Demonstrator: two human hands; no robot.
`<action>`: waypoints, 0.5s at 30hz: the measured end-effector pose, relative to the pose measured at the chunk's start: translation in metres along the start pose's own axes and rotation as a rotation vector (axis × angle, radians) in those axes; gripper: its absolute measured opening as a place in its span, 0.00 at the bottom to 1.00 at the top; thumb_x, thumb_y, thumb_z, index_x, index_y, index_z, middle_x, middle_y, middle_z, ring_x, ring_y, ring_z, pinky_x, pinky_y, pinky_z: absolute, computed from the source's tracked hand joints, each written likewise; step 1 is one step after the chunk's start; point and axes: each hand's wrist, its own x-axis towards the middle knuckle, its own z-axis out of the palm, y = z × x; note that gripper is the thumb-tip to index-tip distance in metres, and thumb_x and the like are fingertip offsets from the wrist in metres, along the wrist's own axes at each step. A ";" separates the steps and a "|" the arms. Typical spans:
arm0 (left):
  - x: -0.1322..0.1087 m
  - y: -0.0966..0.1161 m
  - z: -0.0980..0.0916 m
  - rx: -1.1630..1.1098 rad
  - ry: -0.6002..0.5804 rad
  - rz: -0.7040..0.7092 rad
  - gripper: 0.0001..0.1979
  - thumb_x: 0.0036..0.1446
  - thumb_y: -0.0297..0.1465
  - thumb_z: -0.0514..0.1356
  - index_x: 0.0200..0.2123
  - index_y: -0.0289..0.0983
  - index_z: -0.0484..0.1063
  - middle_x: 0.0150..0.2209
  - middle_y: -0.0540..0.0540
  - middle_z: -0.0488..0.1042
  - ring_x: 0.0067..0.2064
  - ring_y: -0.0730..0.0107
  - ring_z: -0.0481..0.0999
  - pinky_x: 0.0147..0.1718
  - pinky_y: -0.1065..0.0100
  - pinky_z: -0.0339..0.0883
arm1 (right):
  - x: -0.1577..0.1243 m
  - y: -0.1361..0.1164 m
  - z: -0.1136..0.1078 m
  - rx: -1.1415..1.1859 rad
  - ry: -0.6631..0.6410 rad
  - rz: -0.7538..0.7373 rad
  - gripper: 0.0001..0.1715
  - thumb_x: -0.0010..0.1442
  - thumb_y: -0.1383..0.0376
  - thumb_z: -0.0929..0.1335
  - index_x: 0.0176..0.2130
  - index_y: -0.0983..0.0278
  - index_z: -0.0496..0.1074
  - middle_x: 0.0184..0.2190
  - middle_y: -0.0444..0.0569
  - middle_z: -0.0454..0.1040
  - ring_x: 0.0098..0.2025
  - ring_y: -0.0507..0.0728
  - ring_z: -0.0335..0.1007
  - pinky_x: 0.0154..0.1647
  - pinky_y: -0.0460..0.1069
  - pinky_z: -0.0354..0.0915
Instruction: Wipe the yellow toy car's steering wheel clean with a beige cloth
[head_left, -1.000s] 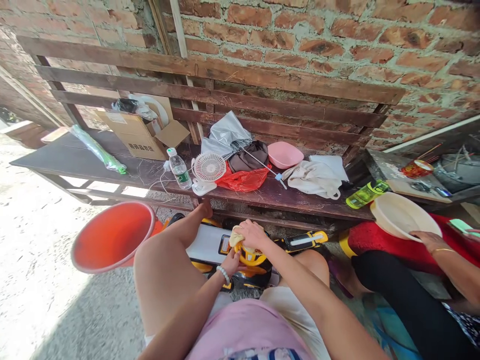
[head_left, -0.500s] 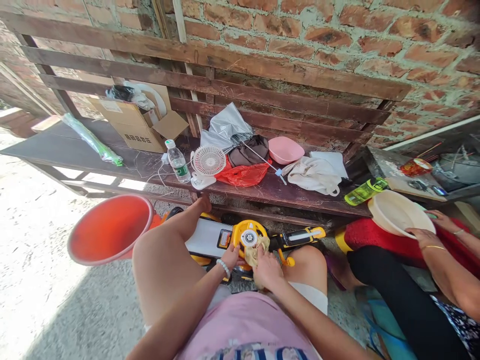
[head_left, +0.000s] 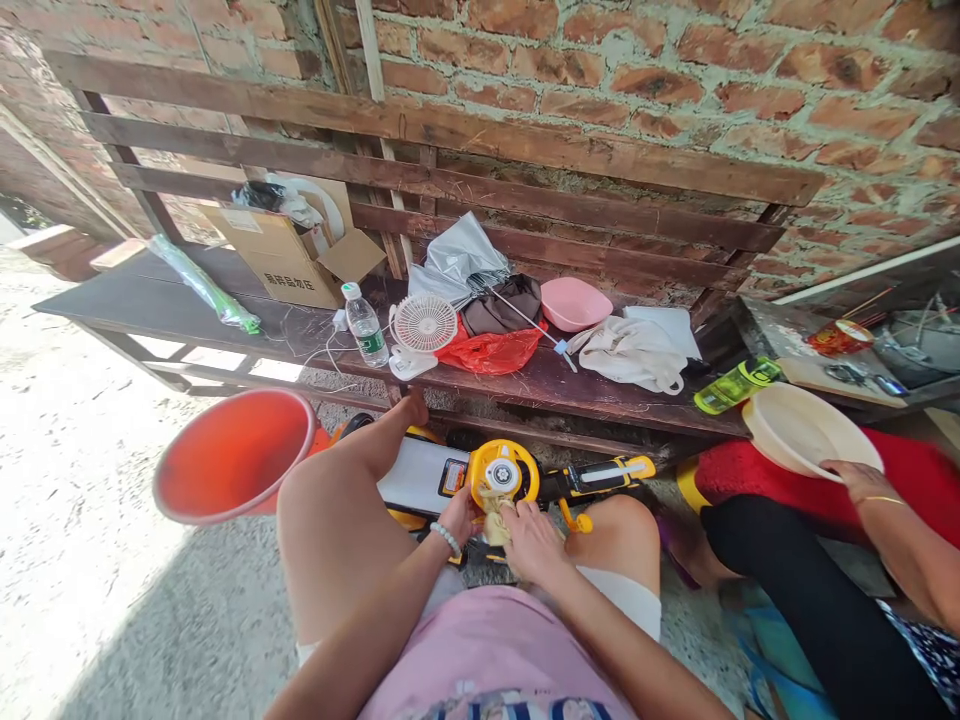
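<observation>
Between my knees stands a yellow and black ride-on toy vehicle with a white panel. Its yellow steering wheel has a round white hub. My left hand, with a beaded bracelet at the wrist, grips the wheel's lower left rim. In my right hand is a crumpled beige cloth, pressed against the lower part of the wheel; the fingers are bent over it. To the right of the wheel lies the toy's black and yellow arm.
A red bucket stands on the left. Along the wall runs a dark bench bearing a cardboard box, a water bottle, a small fan and a pink basin. On the right, another person's hand holds a cream basin.
My right hand and the cloth have shifted slightly left and down along the wheel's rim. One of the other person's hands has left the cream basin. The view has shifted slightly.
</observation>
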 end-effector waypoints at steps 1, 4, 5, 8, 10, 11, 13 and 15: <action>0.001 -0.001 0.000 0.053 0.023 0.010 0.11 0.70 0.35 0.51 0.44 0.37 0.71 0.40 0.41 0.81 0.46 0.58 0.81 0.48 0.57 0.76 | -0.001 0.012 -0.003 -0.013 0.003 0.041 0.24 0.60 0.66 0.66 0.56 0.61 0.72 0.52 0.58 0.74 0.55 0.66 0.67 0.51 0.56 0.65; 0.004 -0.004 0.003 0.248 0.113 0.081 0.04 0.68 0.31 0.57 0.43 0.37 0.69 0.40 0.42 0.80 0.42 0.62 0.81 0.43 0.62 0.77 | 0.006 0.044 -0.020 -0.047 0.051 0.177 0.24 0.61 0.67 0.66 0.57 0.63 0.72 0.51 0.59 0.74 0.54 0.66 0.67 0.50 0.56 0.65; 0.004 -0.005 0.004 0.308 0.138 0.097 0.04 0.68 0.32 0.58 0.42 0.38 0.69 0.40 0.43 0.79 0.41 0.63 0.81 0.41 0.63 0.77 | 0.011 0.051 -0.028 -0.053 0.085 0.196 0.26 0.62 0.67 0.66 0.59 0.63 0.71 0.53 0.59 0.74 0.55 0.66 0.66 0.51 0.55 0.65; 0.004 -0.005 0.009 0.427 0.176 0.092 0.05 0.69 0.34 0.57 0.43 0.39 0.68 0.36 0.45 0.79 0.38 0.64 0.82 0.39 0.65 0.76 | 0.038 0.058 -0.051 -0.069 0.192 0.089 0.32 0.63 0.67 0.65 0.65 0.59 0.66 0.62 0.56 0.69 0.59 0.65 0.62 0.55 0.56 0.63; 0.003 -0.004 0.010 0.477 0.175 0.078 0.06 0.70 0.35 0.56 0.45 0.39 0.67 0.31 0.47 0.78 0.36 0.64 0.83 0.39 0.65 0.76 | 0.060 0.050 -0.060 -0.089 0.201 -0.096 0.33 0.63 0.67 0.65 0.66 0.57 0.65 0.68 0.53 0.64 0.63 0.65 0.57 0.58 0.57 0.61; 0.002 -0.004 0.010 0.496 0.173 0.075 0.07 0.70 0.36 0.55 0.46 0.39 0.67 0.29 0.48 0.77 0.35 0.63 0.83 0.40 0.64 0.76 | 0.071 0.043 -0.062 -0.102 0.182 -0.205 0.33 0.63 0.67 0.65 0.67 0.55 0.65 0.70 0.51 0.62 0.65 0.64 0.55 0.59 0.57 0.61; 0.000 -0.005 0.010 0.515 0.161 0.081 0.10 0.70 0.37 0.56 0.49 0.38 0.66 0.26 0.48 0.77 0.32 0.61 0.83 0.41 0.61 0.76 | 0.093 0.026 -0.062 -0.131 0.118 -0.396 0.33 0.63 0.67 0.65 0.66 0.54 0.66 0.71 0.49 0.60 0.67 0.64 0.54 0.60 0.59 0.60; 0.000 -0.005 0.009 0.496 0.137 0.089 0.12 0.71 0.37 0.55 0.52 0.37 0.65 0.26 0.46 0.77 0.30 0.61 0.83 0.42 0.59 0.77 | 0.113 0.011 -0.059 -0.159 0.055 -0.494 0.31 0.63 0.66 0.66 0.64 0.53 0.69 0.69 0.50 0.63 0.66 0.65 0.56 0.60 0.59 0.60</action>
